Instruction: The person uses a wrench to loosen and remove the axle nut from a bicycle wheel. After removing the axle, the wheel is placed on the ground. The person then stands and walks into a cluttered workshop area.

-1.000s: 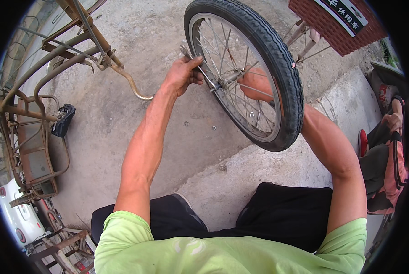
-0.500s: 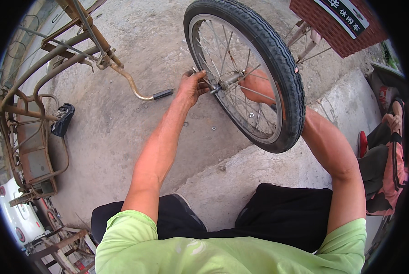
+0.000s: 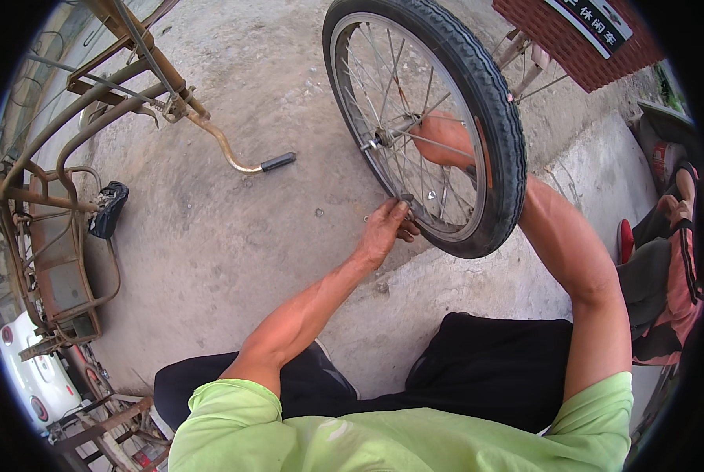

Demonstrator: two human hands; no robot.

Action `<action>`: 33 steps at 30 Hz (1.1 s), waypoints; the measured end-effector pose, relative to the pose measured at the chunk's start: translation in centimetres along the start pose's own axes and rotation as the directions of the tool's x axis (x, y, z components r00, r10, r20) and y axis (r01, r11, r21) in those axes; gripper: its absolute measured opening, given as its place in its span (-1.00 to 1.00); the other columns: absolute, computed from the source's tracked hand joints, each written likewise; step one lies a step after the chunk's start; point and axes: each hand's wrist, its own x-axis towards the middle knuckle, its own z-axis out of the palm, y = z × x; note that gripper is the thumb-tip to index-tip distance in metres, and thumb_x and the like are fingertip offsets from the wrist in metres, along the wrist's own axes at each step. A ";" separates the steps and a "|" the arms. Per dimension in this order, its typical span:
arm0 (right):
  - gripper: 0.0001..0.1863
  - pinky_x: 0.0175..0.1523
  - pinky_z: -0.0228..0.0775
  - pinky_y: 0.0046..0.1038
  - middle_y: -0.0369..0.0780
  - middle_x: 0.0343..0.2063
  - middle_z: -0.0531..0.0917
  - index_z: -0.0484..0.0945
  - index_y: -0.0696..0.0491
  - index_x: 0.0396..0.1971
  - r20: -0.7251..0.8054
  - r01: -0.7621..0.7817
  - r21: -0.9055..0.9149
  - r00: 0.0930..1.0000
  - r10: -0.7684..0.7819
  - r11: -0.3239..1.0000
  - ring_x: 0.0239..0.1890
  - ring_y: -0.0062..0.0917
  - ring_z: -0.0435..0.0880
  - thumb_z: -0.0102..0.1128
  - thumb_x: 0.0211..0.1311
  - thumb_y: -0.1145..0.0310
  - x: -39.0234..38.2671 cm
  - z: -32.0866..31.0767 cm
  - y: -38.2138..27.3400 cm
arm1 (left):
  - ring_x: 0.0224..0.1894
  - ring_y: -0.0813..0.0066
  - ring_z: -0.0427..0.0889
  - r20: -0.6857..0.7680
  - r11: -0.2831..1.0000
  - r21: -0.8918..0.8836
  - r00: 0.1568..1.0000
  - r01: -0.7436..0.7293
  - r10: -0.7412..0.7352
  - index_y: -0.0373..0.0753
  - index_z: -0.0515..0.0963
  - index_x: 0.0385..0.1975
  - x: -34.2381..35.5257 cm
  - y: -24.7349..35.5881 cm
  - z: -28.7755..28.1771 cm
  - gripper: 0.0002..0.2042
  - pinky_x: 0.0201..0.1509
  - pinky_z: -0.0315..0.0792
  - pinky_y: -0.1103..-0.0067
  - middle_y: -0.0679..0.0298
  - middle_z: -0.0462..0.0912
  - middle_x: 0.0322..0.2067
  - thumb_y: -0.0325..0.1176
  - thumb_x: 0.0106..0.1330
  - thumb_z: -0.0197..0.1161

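A bicycle wheel (image 3: pixel 503 169) with a black tyre, silver rim and thin spokes stands tilted in front of me. My right hand (image 3: pixel 444 140) reaches round its far side and is closed at the hub, seen partly through the spokes; its fingertips are hidden. At the wheel's lower left edge is my left hand (image 3: pixel 387 228), thumb and fingers pinched together against the rim. Whether a small part sits between those fingers I cannot make out. The near axle end (image 3: pixel 373 144) sticks out of the hub, free of my left hand.
To the left stands a rusty tricycle frame (image 3: pixel 77 149) with a curved handlebar and black grip (image 3: pixel 279 162). A reddish-brown woven basket (image 3: pixel 584 39) is at the upper right. Small metal pieces lie on the concrete ground (image 3: pixel 210 236). A person (image 3: pixel 662 267) sits at the right edge.
My left hand has moved from the near axle end down and right to the lower rim. The right hand stays at the hub. The wheel has shifted slightly.
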 end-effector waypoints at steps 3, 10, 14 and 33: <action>-0.63 -0.13 0.52 0.05 0.19 -0.34 0.70 0.68 0.25 -0.30 -0.050 -0.105 0.102 0.993 0.111 0.989 -0.23 0.14 0.72 0.10 0.41 0.21 -0.2 0.8 0.0 | -0.29 0.38 0.68 0.103 0.980 0.190 0.994 -0.056 0.037 -0.38 0.40 0.22 -2.9 2.3 2.9 -0.43 -0.21 0.57 0.50 0.15 0.64 -0.21 0.00 0.48 0.25; -0.66 -0.19 0.50 0.03 0.16 -0.38 0.70 0.68 0.24 -0.32 -0.038 0.108 -0.070 0.993 -0.111 0.992 -0.28 0.06 0.73 0.05 0.45 0.27 0.4 1.8 1.5 | -0.47 0.51 0.57 0.263 0.942 0.095 0.921 -0.321 0.287 -0.35 0.39 0.33 -3.9 12.1 4.4 -0.41 -0.37 0.45 0.60 0.24 0.60 -0.42 -0.03 0.50 0.24; -0.64 -0.22 0.49 0.02 0.15 -0.40 0.69 0.67 0.25 -0.34 -0.072 -0.053 0.237 0.995 0.072 0.970 -0.31 0.05 0.73 0.05 0.46 0.27 -1.7 -1.2 -1.1 | -0.64 0.67 0.42 0.099 0.795 0.497 0.933 -0.348 0.346 -0.31 0.58 0.17 0.0 18.5 1.1 -0.48 -0.57 0.28 0.64 0.39 0.48 -0.66 0.07 0.56 0.11; -0.62 -0.15 0.55 0.02 0.19 -0.39 0.69 0.67 0.28 -0.32 -0.127 -0.024 0.053 0.991 0.031 0.998 -0.25 0.13 0.72 0.14 0.39 0.20 -0.6 1.0 0.4 | -0.74 0.52 0.37 0.430 0.966 -0.045 0.878 0.253 -0.210 -0.28 0.48 0.13 -2.0 7.0 -1.0 -0.31 -0.45 0.39 0.47 0.30 0.50 -0.71 0.32 0.53 -0.14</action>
